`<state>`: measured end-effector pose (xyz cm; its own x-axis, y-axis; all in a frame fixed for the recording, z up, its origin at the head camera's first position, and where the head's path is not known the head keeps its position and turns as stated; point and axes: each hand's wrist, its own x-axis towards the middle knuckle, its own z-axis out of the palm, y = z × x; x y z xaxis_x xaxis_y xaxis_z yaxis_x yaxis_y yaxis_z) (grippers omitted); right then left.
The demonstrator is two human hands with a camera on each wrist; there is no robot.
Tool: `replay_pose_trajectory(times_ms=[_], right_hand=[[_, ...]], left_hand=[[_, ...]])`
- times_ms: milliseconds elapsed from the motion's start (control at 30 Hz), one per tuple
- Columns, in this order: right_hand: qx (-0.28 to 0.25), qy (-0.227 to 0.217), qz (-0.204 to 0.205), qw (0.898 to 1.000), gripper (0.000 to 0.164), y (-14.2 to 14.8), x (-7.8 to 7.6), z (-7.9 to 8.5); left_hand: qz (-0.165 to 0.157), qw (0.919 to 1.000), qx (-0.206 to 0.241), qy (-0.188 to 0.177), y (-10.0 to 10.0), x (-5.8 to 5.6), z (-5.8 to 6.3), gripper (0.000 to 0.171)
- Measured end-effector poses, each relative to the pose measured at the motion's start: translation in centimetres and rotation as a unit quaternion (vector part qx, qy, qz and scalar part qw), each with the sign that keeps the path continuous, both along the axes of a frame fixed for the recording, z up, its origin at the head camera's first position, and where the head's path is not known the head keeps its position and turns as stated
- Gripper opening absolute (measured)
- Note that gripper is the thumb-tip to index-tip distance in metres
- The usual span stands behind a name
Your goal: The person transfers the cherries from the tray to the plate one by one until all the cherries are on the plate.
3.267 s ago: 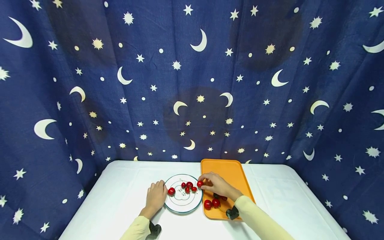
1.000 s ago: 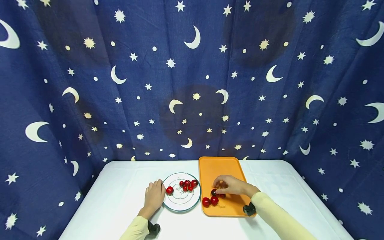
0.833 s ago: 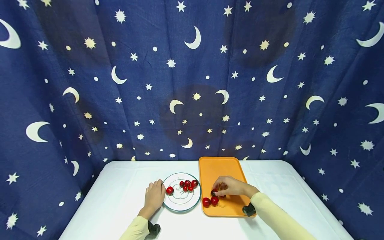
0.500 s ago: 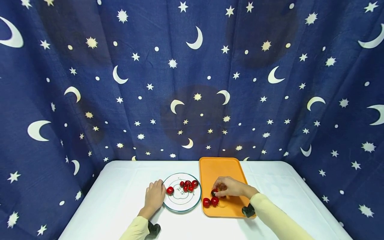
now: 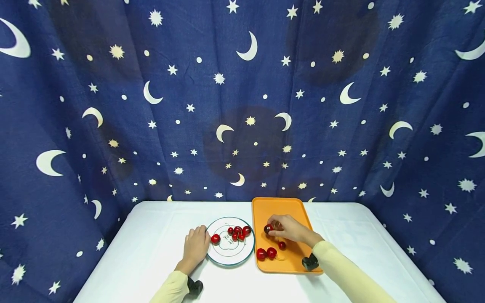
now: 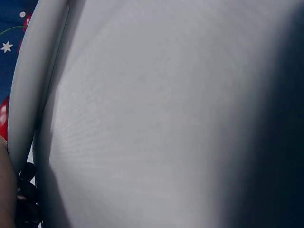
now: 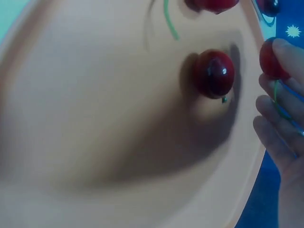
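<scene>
My right hand [image 5: 289, 228] pinches a dark red cherry [image 5: 268, 228] between thumb and fingers over the orange tray [image 5: 276, 206]. In the right wrist view a thin green stem hangs from that cherry [image 7: 270, 59]. Below the hand, a small cherry [image 5: 282, 245] lies on the tray; two larger ones, including one cherry [image 5: 261, 254] near the left edge, sit at its front. My left hand [image 5: 196, 245] holds the left rim of a white plate [image 5: 228, 261] with a green edge. A single cherry [image 5: 215, 239] rests near those fingers; several cherries [image 5: 237, 230] cluster at the plate's right.
The plate and tray stand side by side on a white-covered table [image 5: 159, 235]. A dark blue curtain [image 5: 242, 126] with moons and stars hangs behind and at both sides. Each wrist carries a black device, such as the right camera [image 5: 310, 262].
Since placing a cherry at the plate's right edge, my right hand has gone back over the tray and lifted another cherry up and slightly left. The left hand stays at the plate.
</scene>
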<state>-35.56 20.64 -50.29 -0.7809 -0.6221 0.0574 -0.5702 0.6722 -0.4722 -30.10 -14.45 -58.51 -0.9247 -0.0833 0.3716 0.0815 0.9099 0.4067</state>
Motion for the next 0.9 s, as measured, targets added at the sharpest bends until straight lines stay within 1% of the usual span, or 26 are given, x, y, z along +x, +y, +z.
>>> replay_pose_trajectory(times_ms=[133, 200, 333, 433, 533, 733, 900], right_hand=[[0.003, 0.017, -0.006, 1.000, 0.028, -0.6, -0.2, 0.0], [0.002, 0.025, -0.005, 1.000, 0.028, -1.0, -0.2, -0.1], [-0.001, 0.041, 0.003, 0.999, 0.029, -1.9, 0.0, -0.1], [-0.001, 0.049, 0.004, 0.999, 0.029, -2.6, 0.2, -0.1], [-0.004, 0.059, 0.003, 0.998, 0.029, -3.2, 0.4, -0.2], [-0.004, 0.062, -0.027, 0.998, 0.029, -4.3, 0.9, -0.5], [0.002, 0.082, -0.045, 0.996, 0.030, -4.9, 1.0, -0.7]], left_hand=[[-0.001, 1.0000, -0.001, 0.004, 0.0, 0.1, 0.2, 0.025], [-0.003, 1.0000, 0.002, 0.004, 0.0, 0.2, 0.5, 0.023], [-0.003, 0.9997, 0.012, -0.021, 0.1, 0.1, 1.0, 0.023], [-0.001, 0.9992, 0.013, -0.039, 0.2, 0.1, 1.2, 0.024], [-0.002, 0.9991, 0.009, -0.041, 0.2, 0.1, 1.2, 0.023], [-0.002, 0.9993, 0.010, -0.036, 0.1, 0.2, 1.1, 0.022], [-0.002, 0.9992, 0.011, -0.037, 0.2, 0.3, 1.3, 0.021]])
